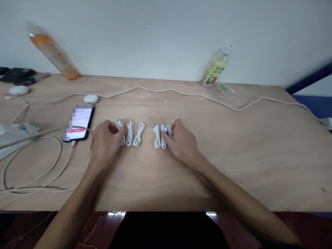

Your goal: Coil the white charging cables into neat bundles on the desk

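Observation:
Bundled white cables lie in two groups on the wooden table (145, 180). My left hand (105, 140) has its thumb and fingers curled round the leftmost cable bundle (122, 141), which is partly hidden. Just right of it lie a second cable bundle (130, 134) and a third, slanted cable bundle (139, 134). Across a small gap, another cable bundle (157, 136) sits beside a middle cable bundle (163, 141). My right hand (184, 142) grips the rightmost cable bundle (169, 130), its thumb reaching over the middle one; the fingers cover part of both.
A lit phone (80, 122) with a charging cable (67, 159) lies to the left. White earbud cases (91, 99) are farther back. An orange drink bottle (53, 53) and a yellow-labelled bottle (215, 67) lean on the wall. A long white cord (181, 92) crosses the table.

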The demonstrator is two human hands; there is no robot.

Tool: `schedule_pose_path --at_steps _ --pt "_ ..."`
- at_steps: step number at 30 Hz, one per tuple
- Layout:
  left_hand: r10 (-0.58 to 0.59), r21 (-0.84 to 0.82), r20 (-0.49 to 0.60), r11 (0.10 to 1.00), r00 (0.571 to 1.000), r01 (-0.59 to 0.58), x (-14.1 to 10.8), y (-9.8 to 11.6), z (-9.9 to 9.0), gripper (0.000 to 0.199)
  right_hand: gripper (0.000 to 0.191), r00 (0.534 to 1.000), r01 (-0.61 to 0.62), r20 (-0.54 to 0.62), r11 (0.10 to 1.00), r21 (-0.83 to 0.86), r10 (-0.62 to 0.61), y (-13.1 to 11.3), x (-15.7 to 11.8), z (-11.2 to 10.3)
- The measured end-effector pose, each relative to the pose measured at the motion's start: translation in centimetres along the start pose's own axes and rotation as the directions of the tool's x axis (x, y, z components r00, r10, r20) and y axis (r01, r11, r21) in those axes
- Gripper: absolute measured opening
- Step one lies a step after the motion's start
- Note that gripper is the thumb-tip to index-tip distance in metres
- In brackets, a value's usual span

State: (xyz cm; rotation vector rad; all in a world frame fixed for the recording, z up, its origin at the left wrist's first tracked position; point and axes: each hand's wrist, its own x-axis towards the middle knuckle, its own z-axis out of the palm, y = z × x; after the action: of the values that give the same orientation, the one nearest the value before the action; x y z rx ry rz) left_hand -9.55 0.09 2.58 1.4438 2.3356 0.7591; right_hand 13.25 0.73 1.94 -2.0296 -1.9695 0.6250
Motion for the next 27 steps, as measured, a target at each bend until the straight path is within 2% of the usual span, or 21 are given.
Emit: schedule_pose_path --at_steps 3,9,13,19,24,27 --pt "-0.006 -0.009 0.073 1.0 0.997 0.007 0.0 -0.1 0.2 0.019 0.026 0.999 0.004 0.036 0.999 0.047 -0.006 0.4 -0.1 -0.2" --pt "0.016 -0.054 0.08 0.998 0.997 -0.011 -0.5 0.0 1.0 0.019 0.028 0.995 0.088 0.023 0.979 0.185 -0.094 0.8 -0.1 0.2" --pt "0.067 -0.125 0.075 0.99 0.995 -0.057 -0.6 -0.4 1.6 0.028 0.031 0.995 0.079 0.046 0.97 0.232 -0.092 -0.2 0.5 1.1" --pt "0.14 -0.192 0.079 0.974 0.987 -0.122 -0.8 -0.5 2.4 0.039 0.03 0.989 0.14 0.002 0.95 0.281 -0.147 -1.7 1.4 2.0" --pt "0.155 -0.198 0.074 0.971 0.985 -0.138 -0.9 -0.3 2.5 0.042 0.032 0.975 0.207 0.005 0.918 0.338 -0.222 -1.5 1.8 2.8" --pt "0.142 -0.205 0.078 0.971 0.987 -0.124 -1.0 -0.2 2.6 0.053 0.029 0.966 0.24 -0.006 0.889 0.391 -0.258 -1.2 2.2 3.3"
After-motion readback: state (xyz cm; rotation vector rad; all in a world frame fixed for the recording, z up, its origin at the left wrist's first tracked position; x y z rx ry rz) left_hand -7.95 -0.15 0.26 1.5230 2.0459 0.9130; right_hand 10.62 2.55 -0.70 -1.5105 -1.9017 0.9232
